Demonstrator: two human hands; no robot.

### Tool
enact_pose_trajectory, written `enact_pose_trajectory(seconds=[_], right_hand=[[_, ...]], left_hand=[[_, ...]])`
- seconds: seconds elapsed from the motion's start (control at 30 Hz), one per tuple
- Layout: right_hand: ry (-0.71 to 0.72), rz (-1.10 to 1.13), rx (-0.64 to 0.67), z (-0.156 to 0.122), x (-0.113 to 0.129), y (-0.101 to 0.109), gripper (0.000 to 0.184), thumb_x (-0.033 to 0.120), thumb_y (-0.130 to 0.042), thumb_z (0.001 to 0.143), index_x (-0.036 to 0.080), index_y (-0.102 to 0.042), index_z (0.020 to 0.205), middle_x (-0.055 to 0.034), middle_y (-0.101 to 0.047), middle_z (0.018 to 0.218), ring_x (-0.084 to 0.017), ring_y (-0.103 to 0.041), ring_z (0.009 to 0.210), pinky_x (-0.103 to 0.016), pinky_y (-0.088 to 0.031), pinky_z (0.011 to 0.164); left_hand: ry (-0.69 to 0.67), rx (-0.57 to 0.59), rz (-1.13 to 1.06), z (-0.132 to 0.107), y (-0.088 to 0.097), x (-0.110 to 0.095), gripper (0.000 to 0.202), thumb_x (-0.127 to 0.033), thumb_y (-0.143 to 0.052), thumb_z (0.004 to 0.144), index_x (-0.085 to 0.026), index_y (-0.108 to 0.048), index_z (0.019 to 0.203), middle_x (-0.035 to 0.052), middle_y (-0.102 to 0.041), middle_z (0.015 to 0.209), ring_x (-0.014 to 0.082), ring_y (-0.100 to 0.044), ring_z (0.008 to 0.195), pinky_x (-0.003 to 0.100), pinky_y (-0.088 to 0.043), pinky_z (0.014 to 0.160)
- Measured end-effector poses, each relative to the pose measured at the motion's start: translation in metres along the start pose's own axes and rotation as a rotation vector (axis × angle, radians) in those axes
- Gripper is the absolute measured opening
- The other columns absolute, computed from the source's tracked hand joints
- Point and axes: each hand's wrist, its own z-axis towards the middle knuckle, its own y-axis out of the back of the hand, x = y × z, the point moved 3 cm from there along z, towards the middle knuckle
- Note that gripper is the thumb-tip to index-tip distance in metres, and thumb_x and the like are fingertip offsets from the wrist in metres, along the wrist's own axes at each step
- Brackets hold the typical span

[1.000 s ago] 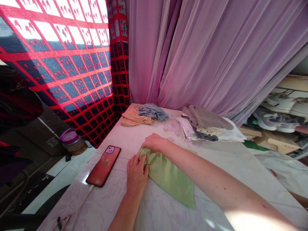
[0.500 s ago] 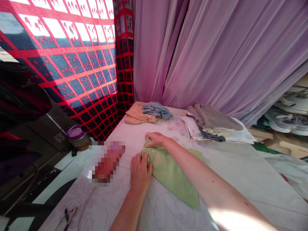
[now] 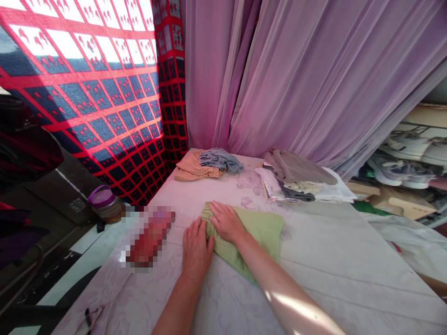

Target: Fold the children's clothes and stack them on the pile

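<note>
A light green cloth garment [image 3: 253, 237] lies on the white marbled table [image 3: 331, 265], its gathered, ribbed edge on the left. My left hand [image 3: 197, 249] presses against that gathered edge with its fingers spread. My right hand [image 3: 226, 222] lies flat on the green cloth just beside it, and neither hand lifts the cloth. Farther along the table are a peach garment [image 3: 192, 167] under a crumpled blue-grey cloth [image 3: 220, 160], and a stack of taupe and white clothes [image 3: 296, 177].
A phone, pixelated from view [image 3: 150, 237], lies left of my left hand. A purple-lidded jar [image 3: 104, 205] stands beyond the table's left edge. Mauve curtains [image 3: 314, 79] and a red-and-navy blanket [image 3: 91, 93] hang behind. Shoes [image 3: 400, 170] sit on a rack at right.
My right hand has slid from the gathered edge down onto the cloth's flat part. The green cloth's lower tip has shifted up and left, and the cloth now lies more compactly.
</note>
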Motion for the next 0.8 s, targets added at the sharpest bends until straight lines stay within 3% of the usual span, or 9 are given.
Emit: enact_pose_trajectory(seconds=[0.17, 0.3, 0.4, 0.57, 0.7, 0.8], right_hand=[[-0.083, -0.027, 0.100, -0.002, 0.001, 0.005, 0.052, 0.040, -0.032, 0.099, 0.022, -0.034, 0.148, -0.0061, -0.031, 0.155, -0.018, -0.027, 0.143, -0.043, -0.019, 0.116], [-0.160, -0.046, 0.047, -0.025, -0.004, 0.023, 0.054, 0.041, -0.030, 0.099, 0.021, -0.031, 0.149, -0.0071, -0.029, 0.156, -0.019, -0.024, 0.144, -0.045, -0.015, 0.117], [-0.269, -0.119, 0.023, -0.056, -0.028, 0.032, 0.055, 0.042, -0.030, 0.099, 0.020, -0.032, 0.149, -0.0078, -0.026, 0.157, -0.022, -0.021, 0.145, -0.049, -0.010, 0.117], [-0.486, -0.206, 0.037, -0.102, -0.078, 0.033, 0.055, 0.042, -0.030, 0.098, 0.019, -0.036, 0.148, -0.0093, -0.027, 0.157, -0.024, -0.020, 0.145, -0.054, -0.012, 0.116], [-0.496, -0.169, -0.012, -0.111, -0.090, 0.027, 0.055, 0.044, -0.032, 0.097, 0.018, -0.039, 0.145, -0.0089, -0.026, 0.157, -0.025, -0.020, 0.145, -0.055, -0.016, 0.114], [-0.490, -0.108, -0.171, -0.115, -0.095, 0.030, 0.050, 0.037, -0.033, 0.096, 0.019, -0.048, 0.140, -0.0081, -0.036, 0.153, -0.023, -0.027, 0.142, -0.049, -0.020, 0.114]], left_hand=[[0.025, -0.013, 0.003, 0.003, 0.008, -0.007, 0.042, -0.023, -0.051, 0.085, -0.017, -0.054, 0.127, 0.0138, -0.051, 0.141, 0.0277, -0.048, 0.128, 0.049, -0.035, 0.109], [0.006, -0.006, -0.013, 0.004, 0.010, -0.006, 0.043, -0.027, -0.052, 0.085, -0.018, -0.054, 0.127, 0.0140, -0.051, 0.141, 0.0280, -0.048, 0.128, 0.048, -0.036, 0.108], [-0.004, -0.009, -0.023, 0.005, 0.010, -0.005, 0.044, -0.027, -0.051, 0.084, -0.019, -0.055, 0.127, 0.0141, -0.051, 0.141, 0.0284, -0.048, 0.128, 0.048, -0.036, 0.107], [0.010, -0.017, -0.006, 0.007, 0.015, -0.009, 0.044, -0.026, -0.049, 0.083, -0.016, -0.056, 0.126, 0.0151, -0.051, 0.140, 0.0294, -0.050, 0.125, 0.048, -0.036, 0.107], [0.002, -0.016, 0.015, 0.008, 0.017, -0.011, 0.044, -0.026, -0.047, 0.084, -0.016, -0.056, 0.125, 0.0149, -0.052, 0.139, 0.0289, -0.050, 0.124, 0.048, -0.037, 0.106], [0.000, -0.025, 0.036, 0.009, 0.016, -0.009, 0.043, -0.027, -0.046, 0.084, -0.015, -0.056, 0.125, 0.0159, -0.052, 0.139, 0.0291, -0.051, 0.124, 0.048, -0.037, 0.106]])
